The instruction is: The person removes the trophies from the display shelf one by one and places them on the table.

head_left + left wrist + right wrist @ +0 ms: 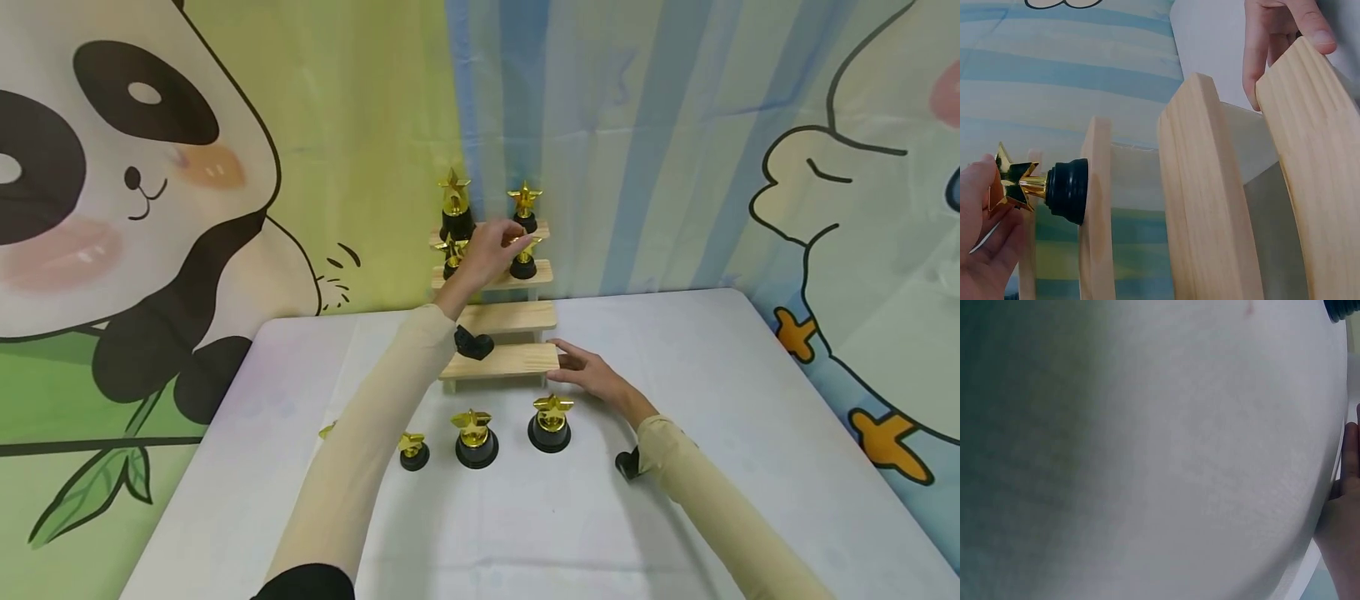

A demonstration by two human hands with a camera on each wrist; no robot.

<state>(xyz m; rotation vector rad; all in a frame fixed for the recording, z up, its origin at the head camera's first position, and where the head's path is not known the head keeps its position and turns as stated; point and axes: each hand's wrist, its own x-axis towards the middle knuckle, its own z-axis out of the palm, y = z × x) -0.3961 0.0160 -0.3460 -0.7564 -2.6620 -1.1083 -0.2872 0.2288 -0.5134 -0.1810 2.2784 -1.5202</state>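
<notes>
A small gold star trophy [524, 266] with a black base stands at the right end of the second-highest step of a wooden tiered stand [510, 360]. My left hand [489, 252] reaches over the stand and pinches its star; in the left wrist view the thumb and fingers lie around the star [1013, 178], and the base meets the board. My right hand [592, 377] grips the right end of the lowest step, fingers and thumb on either side of the board. Only the edge of that hand [1341, 519] shows in the right wrist view.
Two star trophies, a taller one [455, 210] and a smaller one [525, 205], stand on the top step. Another [452, 260] is left of my hand. Trophies [476, 439] stand on the white table [525, 517] before the stand, one [327, 431] mostly behind my left sleeve.
</notes>
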